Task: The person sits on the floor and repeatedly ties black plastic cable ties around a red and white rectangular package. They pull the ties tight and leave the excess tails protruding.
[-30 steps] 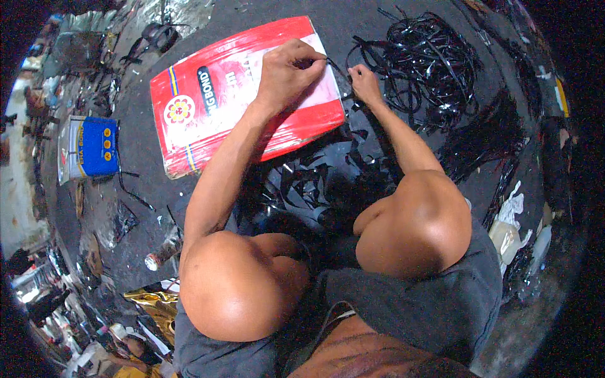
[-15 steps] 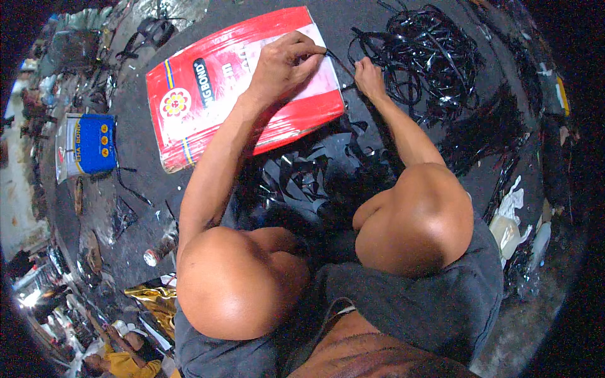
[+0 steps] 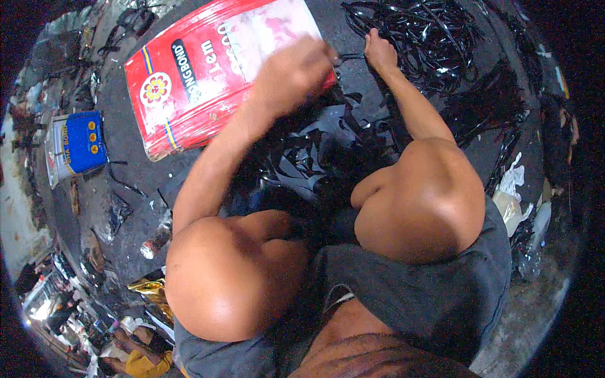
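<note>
A red and white flattened pack (image 3: 220, 82) lies on the dark ground ahead of me. My left hand (image 3: 296, 70) is over its right part, blurred by motion, with the fingers curled in around one end of a black strip (image 3: 350, 56). The strip runs across a short gap to my right hand (image 3: 381, 53), whose fingers are closed on it. Just past the right hand lies a tangled heap of shiny black strips (image 3: 435, 38). More loose black strips and cut pieces (image 3: 302, 157) are spread between my hands and my knees.
A blue and silver pack (image 3: 79, 145) lies at the left. Gold foil (image 3: 151, 291) and a small cylinder (image 3: 149, 249) are near my left knee. White crumpled plastic (image 3: 512, 189) lies right of my right knee. A person in yellow (image 3: 146, 364) is at the lower left.
My left hand has moved down slightly, and my right hand up and a little right, toward the tangled heap. The red pack appears higher and farther left in the view.
</note>
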Available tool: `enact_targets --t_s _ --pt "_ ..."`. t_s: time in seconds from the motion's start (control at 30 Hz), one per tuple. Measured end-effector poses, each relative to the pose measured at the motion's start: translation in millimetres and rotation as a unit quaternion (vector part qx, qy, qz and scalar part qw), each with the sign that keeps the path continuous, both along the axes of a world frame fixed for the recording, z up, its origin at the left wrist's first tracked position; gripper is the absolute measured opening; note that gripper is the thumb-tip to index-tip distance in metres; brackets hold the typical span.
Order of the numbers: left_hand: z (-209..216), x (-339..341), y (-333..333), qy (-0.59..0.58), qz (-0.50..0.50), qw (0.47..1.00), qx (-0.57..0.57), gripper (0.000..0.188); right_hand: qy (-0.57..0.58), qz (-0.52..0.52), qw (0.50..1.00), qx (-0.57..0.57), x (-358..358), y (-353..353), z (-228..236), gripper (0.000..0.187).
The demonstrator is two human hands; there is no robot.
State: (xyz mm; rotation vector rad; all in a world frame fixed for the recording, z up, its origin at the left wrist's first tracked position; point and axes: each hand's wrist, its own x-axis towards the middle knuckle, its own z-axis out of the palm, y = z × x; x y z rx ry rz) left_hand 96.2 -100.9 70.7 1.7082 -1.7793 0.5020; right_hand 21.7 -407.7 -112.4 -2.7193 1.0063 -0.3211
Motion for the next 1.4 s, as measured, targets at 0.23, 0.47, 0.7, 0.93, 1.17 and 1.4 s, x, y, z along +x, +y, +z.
enact_targets --t_s 0.23,0.47,0.7,0.93,1.17,1.4 --pt "-18 -83 11 -0.091 0.031 0.984 0.148 0.04 -0.54 -0.195 0.794 -0.2 -12 -52 129 0.02" --pt "-92 -97 45 0.103 -0.003 0.957 0.272 0.015 -0.39 0.196 0.871 0.225 -29 68 230 0.011" --pt "72 -74 60 0.443 0.04 0.879 0.173 0.012 -0.065 0.458 0.728 0.506 -64 163 265 0.046" --pt "101 -58 66 0.435 0.121 0.884 0.122 0.016 -0.236 0.481 0.763 0.362 -57 165 284 0.013" --pt "73 -62 97 0.74 0.004 0.668 0.074 0.015 -0.432 0.244 0.767 0.408 -38 125 306 0.01" --pt "91 19 236 0.642 0.247 0.716 0.121 0.021 -0.584 0.065 0.685 0.431 -16 31 303 0.007"
